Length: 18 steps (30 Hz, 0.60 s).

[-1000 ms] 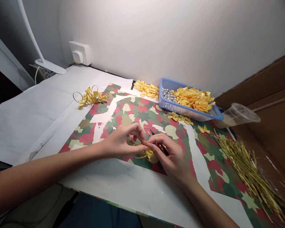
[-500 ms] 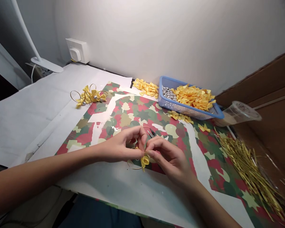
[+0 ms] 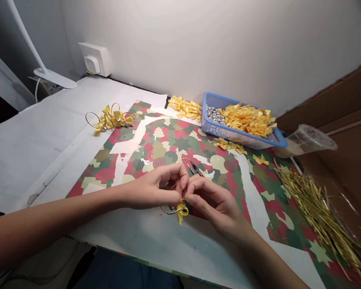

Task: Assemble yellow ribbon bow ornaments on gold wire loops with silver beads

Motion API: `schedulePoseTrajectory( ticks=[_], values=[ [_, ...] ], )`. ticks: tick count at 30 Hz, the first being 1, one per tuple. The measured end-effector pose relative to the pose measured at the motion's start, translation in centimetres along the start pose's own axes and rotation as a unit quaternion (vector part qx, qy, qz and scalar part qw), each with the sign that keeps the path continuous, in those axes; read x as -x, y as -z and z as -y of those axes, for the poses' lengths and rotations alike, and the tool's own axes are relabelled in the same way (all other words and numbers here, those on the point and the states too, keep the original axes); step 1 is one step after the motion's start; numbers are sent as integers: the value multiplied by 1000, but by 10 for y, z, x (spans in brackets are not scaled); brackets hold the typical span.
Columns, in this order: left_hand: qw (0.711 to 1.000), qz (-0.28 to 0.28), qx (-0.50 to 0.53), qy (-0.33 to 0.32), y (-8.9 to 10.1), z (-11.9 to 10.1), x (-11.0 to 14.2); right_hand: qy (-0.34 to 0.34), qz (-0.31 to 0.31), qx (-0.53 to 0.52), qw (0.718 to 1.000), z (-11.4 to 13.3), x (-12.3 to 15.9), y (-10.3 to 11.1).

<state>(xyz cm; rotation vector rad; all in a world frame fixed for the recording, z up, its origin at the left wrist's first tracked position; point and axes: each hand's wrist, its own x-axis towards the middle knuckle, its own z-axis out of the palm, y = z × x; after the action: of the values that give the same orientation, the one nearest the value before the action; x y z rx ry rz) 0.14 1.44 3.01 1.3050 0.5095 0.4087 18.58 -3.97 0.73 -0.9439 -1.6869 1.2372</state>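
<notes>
My left hand and my right hand meet fingertip to fingertip above the near part of the table. Both are closed in a pinch at the top of a yellow ribbon bow. A thin gold ring hangs with the bow below my left thumb, and a small silver bell shows beside it. Just what lies between the fingertips is hidden. Behind my right hand lies a pair of small snips, partly covered by the fingers.
Bows and silver bells fill a blue basket by the wall. Loose bows lie beside it. Several ringed bow ornaments sit at the left. Gold twist ties and a tipped plastic cup are at the right, near cardboard.
My hands stay together, with the fingers slightly shifted. The bow has turned and hangs a little lower, showing its loop and tail. The view has shifted slightly.
</notes>
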Motion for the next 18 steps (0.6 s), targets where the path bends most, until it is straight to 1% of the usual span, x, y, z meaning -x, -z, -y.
schedulePoseTrajectory(
  ticks=[4, 10, 18],
  values=[
    [1000, 2, -9, -3, 1, 0, -1, 10, -11, 8, 1000, 0, -1, 0],
    [1000, 14, 10, -5, 2, 1, -1, -4, -8, -11, 1000, 3, -1, -2],
    [998, 26, 50, -9, 1, 1, -2, -33, 14, -80, 996, 5, -1, -3]
  ],
)
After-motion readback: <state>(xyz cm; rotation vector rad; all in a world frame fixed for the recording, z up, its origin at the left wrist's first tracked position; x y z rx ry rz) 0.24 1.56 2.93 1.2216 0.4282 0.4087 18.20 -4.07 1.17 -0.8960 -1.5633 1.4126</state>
